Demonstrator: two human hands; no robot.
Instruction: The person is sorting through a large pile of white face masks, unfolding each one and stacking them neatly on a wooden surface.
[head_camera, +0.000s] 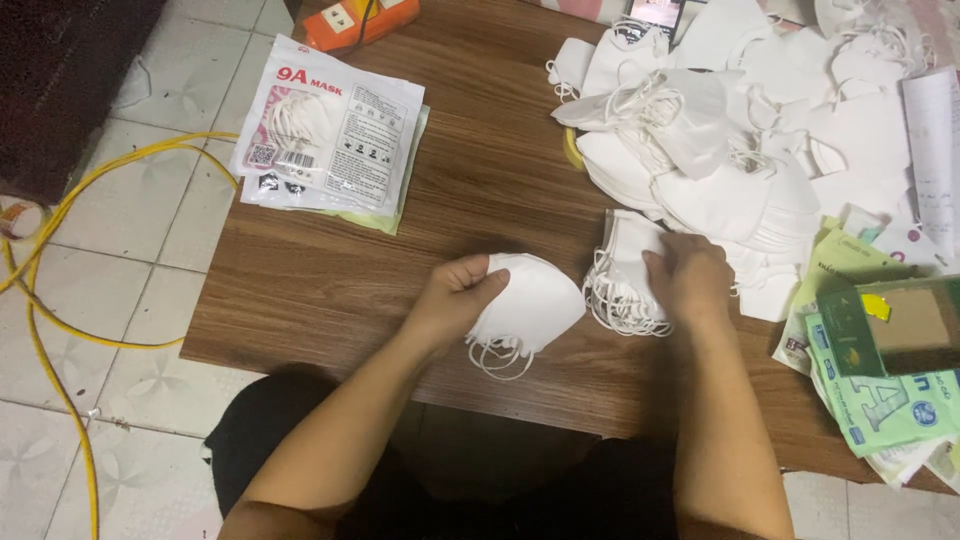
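A small stack of folded white face masks (525, 310) is gripped by the left hand (458, 297), fingers curled over its upper edge, its ear loops dangling over the near part of a brown wooden table (330, 290). Just beside it, a second bundle of white masks (625, 275) is pinched at its top by the right hand (692, 278) and rests on the tabletop. Behind the right hand, a large loose heap of white masks (740, 130) is spread across the far right of the table. Sealed mask packets (330, 130) (white, with red lettering) are stacked at the far left. Green and white empty packets (880, 400) are piled at the right edge. A yellow cable (60, 320) is looped over the tiled floor at left.
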